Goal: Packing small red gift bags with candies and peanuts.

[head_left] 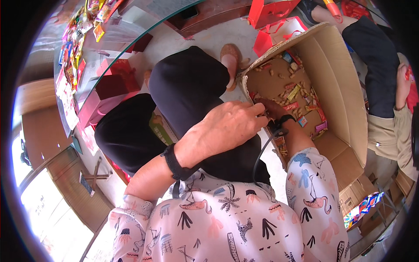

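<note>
My left hand (231, 124) reaches across to the right, over the near-left wall of an open cardboard box (338, 78). Its fingers are curled in, with the tips against or just beside my right hand (269, 109); whatever they pinch, if anything, is hidden. The right hand is in shadow at the box's inner left side, its fingers mostly covered. A black band with a small device (278, 126) circles the right wrist, and a dark cable (262, 153) trails from it. Peanuts in shells and small wrapped snacks (293, 94) lie scattered on the box bottom.
Left, a glass tabletop (144, 35) bears a heap of colourful wrapped snacks (74, 56). Red gift bags (266, 39) stand behind the box, with a pink-red box (115, 78) under the glass. To the right sits another person, with a dark trouser leg (371, 65) beside the box.
</note>
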`<action>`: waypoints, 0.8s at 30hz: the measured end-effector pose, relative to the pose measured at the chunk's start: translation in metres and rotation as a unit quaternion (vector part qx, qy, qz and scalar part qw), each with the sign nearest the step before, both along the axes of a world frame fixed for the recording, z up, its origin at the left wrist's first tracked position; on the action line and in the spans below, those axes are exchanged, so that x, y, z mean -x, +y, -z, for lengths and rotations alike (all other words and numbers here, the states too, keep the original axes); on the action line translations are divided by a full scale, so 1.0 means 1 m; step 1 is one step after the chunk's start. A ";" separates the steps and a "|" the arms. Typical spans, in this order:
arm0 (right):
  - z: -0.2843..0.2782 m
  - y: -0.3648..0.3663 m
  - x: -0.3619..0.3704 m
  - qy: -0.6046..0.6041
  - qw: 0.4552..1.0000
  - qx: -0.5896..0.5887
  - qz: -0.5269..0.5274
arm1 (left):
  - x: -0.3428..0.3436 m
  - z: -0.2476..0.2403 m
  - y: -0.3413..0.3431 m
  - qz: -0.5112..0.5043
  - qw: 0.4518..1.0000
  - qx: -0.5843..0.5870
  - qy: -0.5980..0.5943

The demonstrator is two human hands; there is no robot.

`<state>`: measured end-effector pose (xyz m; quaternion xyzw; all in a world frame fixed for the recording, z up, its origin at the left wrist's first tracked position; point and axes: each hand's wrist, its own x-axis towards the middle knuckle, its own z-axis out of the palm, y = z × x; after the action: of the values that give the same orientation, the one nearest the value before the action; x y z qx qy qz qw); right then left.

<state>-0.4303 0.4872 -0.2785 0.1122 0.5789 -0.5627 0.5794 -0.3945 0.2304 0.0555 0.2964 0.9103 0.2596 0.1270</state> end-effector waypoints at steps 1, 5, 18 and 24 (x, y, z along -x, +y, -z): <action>-0.003 0.002 0.000 -0.010 1.000 -0.004 -0.010 | 0.000 0.000 0.000 0.004 1.000 0.002 -0.004; -0.013 0.011 -0.005 0.153 0.978 0.036 -0.139 | -0.003 0.000 0.001 -0.005 1.000 0.004 0.002; -0.048 0.017 -0.013 -0.076 0.996 -0.006 0.052 | -0.005 -0.002 0.003 -0.020 1.000 0.010 -0.006; -0.081 0.030 -0.025 -0.088 0.981 0.034 0.170 | -0.006 -0.004 0.002 -0.020 1.000 -0.005 0.009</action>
<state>-0.4051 0.5172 -0.1976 0.2383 0.4790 -0.6599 0.5276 -0.3885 0.2328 0.0597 0.2815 0.9157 0.2641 0.1120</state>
